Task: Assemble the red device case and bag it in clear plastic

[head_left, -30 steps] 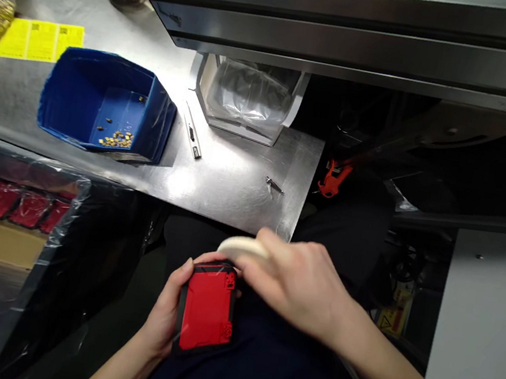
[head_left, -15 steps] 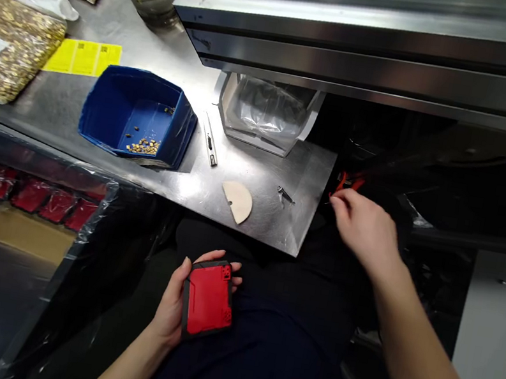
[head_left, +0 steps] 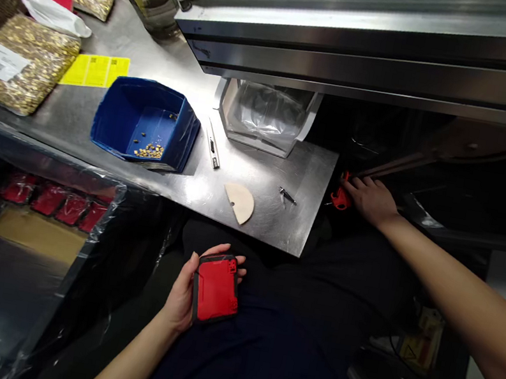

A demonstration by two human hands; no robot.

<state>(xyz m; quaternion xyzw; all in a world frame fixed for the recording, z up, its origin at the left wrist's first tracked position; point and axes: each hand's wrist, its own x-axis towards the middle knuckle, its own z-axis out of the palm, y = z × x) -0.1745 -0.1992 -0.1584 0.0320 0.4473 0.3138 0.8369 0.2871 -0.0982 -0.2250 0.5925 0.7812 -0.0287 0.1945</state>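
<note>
In my left hand (head_left: pixel 184 294) lies a flat red case with black edges (head_left: pixel 217 290), thumb along one side and fingertips showing past the other. My right hand (head_left: pixel 372 200) reaches beyond the table's right end. Its fingers close at an orange-red object (head_left: pixel 341 198), whose kind I cannot make out in the dark. On the metal table (head_left: pixel 271 225) nearest my hands lie a pale half-round disc with a small notch (head_left: pixel 239 203) and a small metal nail clipper-like tool (head_left: pixel 287 196).
A blue bin (head_left: pixel 136 102) holds small brass pieces (head_left: pixel 150 151). Beside it lie a utility knife (head_left: pixel 213 144) and a grey bin (head_left: pixel 258 142) with clear plastic bags. Bags of brass parts (head_left: pixel 26 61), yellow labels (head_left: pixel 95 71) and a white glove (head_left: pixel 52 13) are left. Red cases (head_left: pixel 50 199) fill a lined box.
My right hand has shifted from the near-left side of the orange-red object to its right side. My left hand still holds the red case, and the view has turned slightly.
</note>
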